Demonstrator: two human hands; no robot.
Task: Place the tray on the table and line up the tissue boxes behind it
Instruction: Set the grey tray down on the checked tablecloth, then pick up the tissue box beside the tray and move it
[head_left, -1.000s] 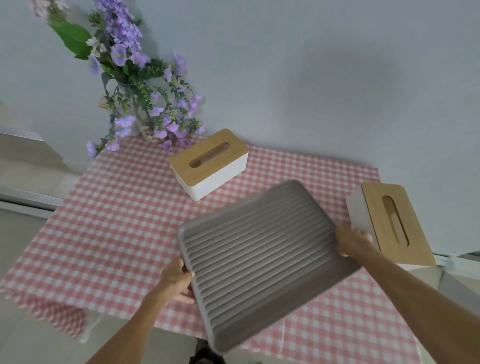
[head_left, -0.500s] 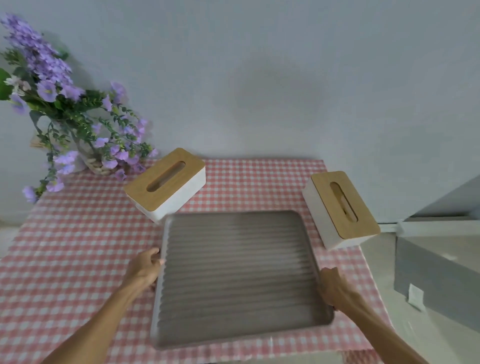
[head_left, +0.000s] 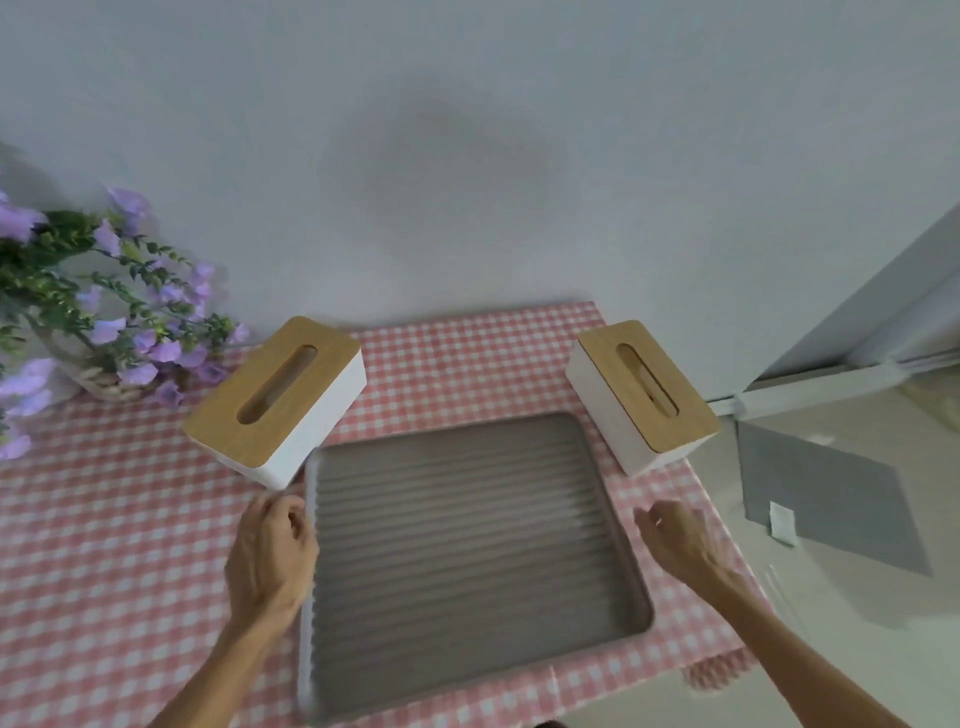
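Note:
The grey ribbed tray (head_left: 467, 551) lies flat on the pink checked tablecloth (head_left: 119, 545), near the front edge. My left hand (head_left: 272, 551) sits on the tray's left rim with its fingers curled over it. My right hand (head_left: 680, 538) hovers just off the tray's right rim, fingers apart and holding nothing. One white tissue box with a wooden lid (head_left: 275, 400) stands askew at the tray's back left corner. The other tissue box (head_left: 641, 395) stands askew at the back right corner, near the table's right edge.
A vase of purple flowers (head_left: 98, 332) stands at the back left of the table, against the pale wall. To the right of the table the floor drops away, with a grey mat (head_left: 831, 499) on it.
The tray has gone from tilted in the air to flat on the table. My right hand has let go of its right rim and lifted off.

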